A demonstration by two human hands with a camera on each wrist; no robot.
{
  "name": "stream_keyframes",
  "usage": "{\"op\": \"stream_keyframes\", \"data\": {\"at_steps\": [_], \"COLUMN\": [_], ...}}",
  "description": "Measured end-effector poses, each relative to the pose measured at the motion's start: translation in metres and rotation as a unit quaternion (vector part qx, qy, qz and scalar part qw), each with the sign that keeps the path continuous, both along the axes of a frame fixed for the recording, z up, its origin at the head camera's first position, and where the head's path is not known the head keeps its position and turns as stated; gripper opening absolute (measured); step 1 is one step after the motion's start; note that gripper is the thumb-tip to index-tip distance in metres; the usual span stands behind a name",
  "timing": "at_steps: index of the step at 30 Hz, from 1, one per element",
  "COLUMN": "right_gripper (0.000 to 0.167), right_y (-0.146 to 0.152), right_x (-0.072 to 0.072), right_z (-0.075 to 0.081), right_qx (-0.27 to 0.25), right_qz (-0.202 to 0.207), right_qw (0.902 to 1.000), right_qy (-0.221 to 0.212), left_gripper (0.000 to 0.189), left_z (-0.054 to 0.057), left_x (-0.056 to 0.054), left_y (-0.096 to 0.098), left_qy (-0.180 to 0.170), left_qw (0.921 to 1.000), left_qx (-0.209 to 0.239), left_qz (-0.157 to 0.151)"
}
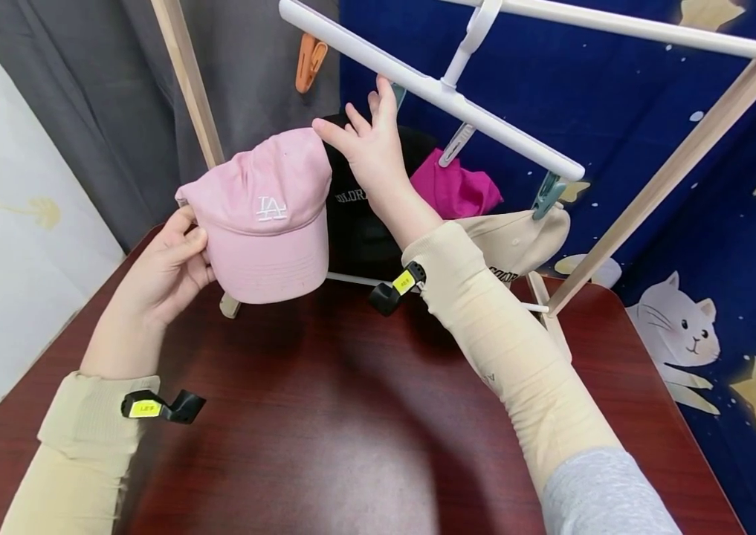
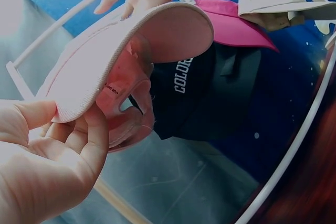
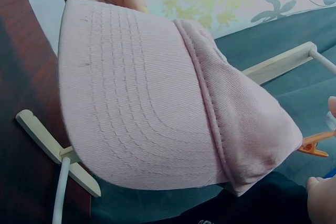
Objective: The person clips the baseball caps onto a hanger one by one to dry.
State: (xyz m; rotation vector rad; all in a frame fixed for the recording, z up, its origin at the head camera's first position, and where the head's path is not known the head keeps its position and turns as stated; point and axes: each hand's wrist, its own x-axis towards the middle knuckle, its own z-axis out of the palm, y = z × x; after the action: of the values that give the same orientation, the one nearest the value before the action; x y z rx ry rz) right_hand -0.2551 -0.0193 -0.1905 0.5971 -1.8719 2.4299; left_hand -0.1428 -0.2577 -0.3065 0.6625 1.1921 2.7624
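A pink baseball cap [image 1: 284, 256] with white LA lettering hangs in the air, brim down. My left hand [image 1: 166, 271] pinches it at the side; in the left wrist view, thumb and fingers hold the brim's edge [image 2: 79, 90]. Beyond the crown, my right hand [image 1: 378, 160] is raised with fingers spread, close under the white hanger bar [image 1: 411, 78]. Its thumb tip lies by the top of the cap; I cannot tell whether they touch. An orange clip [image 1: 311, 63] hangs from the bar's left end. A teal clip [image 1: 398, 94] is partly hidden behind the right fingers.
From the hanger hang a black cap [image 1: 360, 238], a magenta cap [image 1: 461, 189] under a white clip [image 1: 456, 145], and a beige cap [image 1: 518, 238] under another teal clip [image 1: 548, 195]. A wooden rack [image 1: 672, 178] stands on the dark red table [image 1: 324, 416], before curtains.
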Motion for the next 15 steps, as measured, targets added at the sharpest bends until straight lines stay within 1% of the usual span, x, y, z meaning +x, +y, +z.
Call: {"op": "stream_keyframes", "data": {"at_steps": [6,8,11,15], "right_gripper": [0.096,0.095,0.093,0.089], "right_y": [-0.0012,-0.0022,-0.0038,-0.0049], "right_x": [0.0025,0.0038,0.0055,0.0075], "right_z": [-0.0029,-0.0033,-0.0033,-0.0031], "right_qx": [-0.036,-0.05,-0.075,-0.103], "right_qz": [0.003,0.004,0.003,-0.002], "right_qw": [0.9994,0.9987,0.9971,0.9947], "right_qy": [0.004,0.005,0.005,0.003], "left_gripper": [0.031,0.031,0.031,0.031], "left_z": [0.0002,-0.0002,-0.0005,-0.0001], "left_x": [0.0009,0.0012,0.0022,0.0039], "left_y": [-0.0001,-0.0004,-0.0002,0.0009], "left_qy": [0.001,0.002,0.001,-0.001], "left_qw": [1.0,0.9999,1.0,0.9993], "left_qx": [0.001,0.012,0.003,-0.024], "left_qz": [0.001,-0.008,0.001,0.028]}}
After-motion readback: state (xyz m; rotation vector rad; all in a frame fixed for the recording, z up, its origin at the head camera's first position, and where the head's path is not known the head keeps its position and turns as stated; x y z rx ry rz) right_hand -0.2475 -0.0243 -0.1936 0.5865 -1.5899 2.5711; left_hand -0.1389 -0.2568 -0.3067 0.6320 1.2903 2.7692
